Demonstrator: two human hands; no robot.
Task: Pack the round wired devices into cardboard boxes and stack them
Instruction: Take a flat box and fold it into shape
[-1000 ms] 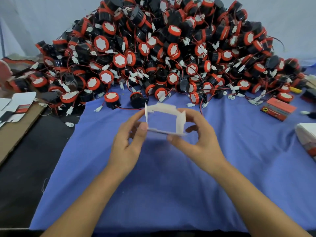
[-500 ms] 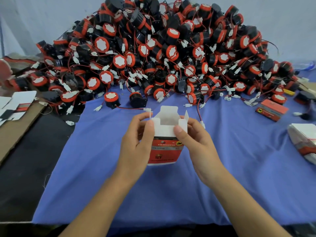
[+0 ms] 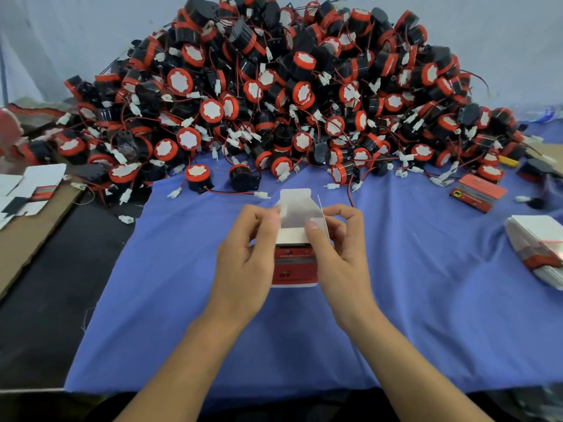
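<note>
A small red-and-white cardboard box (image 3: pixel 294 266) stands upright between my hands over the blue cloth (image 3: pixel 426 300), its white top flaps raised. My left hand (image 3: pixel 243 260) grips its left side, thumb on a side flap. My right hand (image 3: pixel 338 254) grips the right side, thumb pressing on the front flap. A big heap of round black-and-red wired devices (image 3: pixel 274 95) fills the back of the table. Two loose devices, one with a red cap (image 3: pixel 198 176) and one black (image 3: pixel 242 178), lie just beyond the box.
A closed red box (image 3: pixel 476 193) lies at the right. A banded bundle of flat box blanks (image 3: pixel 536 248) sits at the far right edge. More flat blanks (image 3: pixel 27 190) rest on brown cardboard (image 3: pixel 27 239) at the left. Black table surface (image 3: pixel 61 300) borders the cloth.
The box went from a flat open sleeve seen end-on to an upright box with its printed face toward me. My hands moved nearer and now work on the top flaps.
</note>
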